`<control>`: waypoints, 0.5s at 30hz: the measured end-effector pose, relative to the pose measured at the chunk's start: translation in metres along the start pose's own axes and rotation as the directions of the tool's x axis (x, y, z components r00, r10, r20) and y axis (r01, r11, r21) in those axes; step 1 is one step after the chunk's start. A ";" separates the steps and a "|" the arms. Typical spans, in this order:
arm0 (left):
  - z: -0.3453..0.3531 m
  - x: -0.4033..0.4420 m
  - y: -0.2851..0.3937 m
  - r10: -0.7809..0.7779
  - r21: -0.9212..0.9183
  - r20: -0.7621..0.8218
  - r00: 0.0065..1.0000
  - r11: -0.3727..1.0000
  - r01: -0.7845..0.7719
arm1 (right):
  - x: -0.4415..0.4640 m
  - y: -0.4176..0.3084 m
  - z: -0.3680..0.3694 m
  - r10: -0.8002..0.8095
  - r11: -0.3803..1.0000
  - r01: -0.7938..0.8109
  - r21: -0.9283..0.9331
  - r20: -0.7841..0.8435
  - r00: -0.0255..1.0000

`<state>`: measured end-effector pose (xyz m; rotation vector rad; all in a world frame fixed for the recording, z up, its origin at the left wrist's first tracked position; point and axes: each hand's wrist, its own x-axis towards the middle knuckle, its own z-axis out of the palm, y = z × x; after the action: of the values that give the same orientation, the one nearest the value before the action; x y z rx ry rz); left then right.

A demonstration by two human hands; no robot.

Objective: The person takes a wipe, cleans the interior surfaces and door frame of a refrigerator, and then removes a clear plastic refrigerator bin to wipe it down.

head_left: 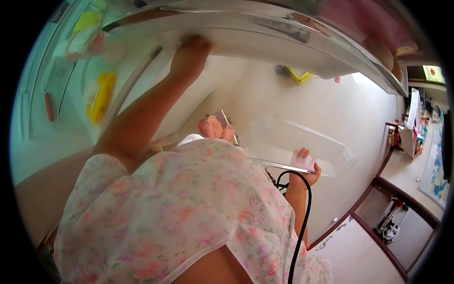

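Note:
My left hand (191, 54) reaches up and forward to the white edge of an open fridge (269, 47). Its fingers are smeared by motion, so their grip is hidden. Low on the right, my right hand (305, 171) grips the near rim of a clear plastic tray (326, 146). The thumb lies over that rim, and the other fingers show through the see-through plastic. The tray is held out over the pale floor, beside my body. A black cable (309, 203) loops past my right wrist.
Yellow items (100, 98) and a red stick-like thing (48, 106) sit in the greenish-lit fridge part at left. My bare feet (217, 128) stand by a patterned mat. A yellow-edged object (299, 75) lies on the floor ahead. Dark red wooden furniture (378, 182) stands at right.

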<state>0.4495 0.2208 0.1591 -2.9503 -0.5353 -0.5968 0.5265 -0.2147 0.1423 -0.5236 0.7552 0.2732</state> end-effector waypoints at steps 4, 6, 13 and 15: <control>0.006 -0.006 0.012 -0.050 -0.100 -0.043 0.998 0.994 0.046 | 0.004 0.001 -0.011 -0.021 0.999 0.019 0.034 0.061 0.998; 0.009 -0.004 0.014 -0.040 -0.188 -0.114 0.993 0.982 0.018 | 0.004 0.001 -0.013 -0.028 0.998 0.025 0.058 0.054 0.998; 0.033 0.035 0.044 -0.013 -0.288 -0.064 0.998 0.958 -0.006 | 0.006 0.003 -0.010 -0.064 0.991 0.063 0.114 0.005 0.998; 0.043 0.048 0.054 -0.006 -0.307 -0.086 0.996 0.951 -0.021 | 0.006 0.004 -0.011 -0.081 0.989 0.082 0.120 -0.007 0.997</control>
<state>0.5261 0.1920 0.1375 -3.1926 -0.4591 -0.8777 0.5230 -0.2172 0.1302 -0.4394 0.7451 0.1503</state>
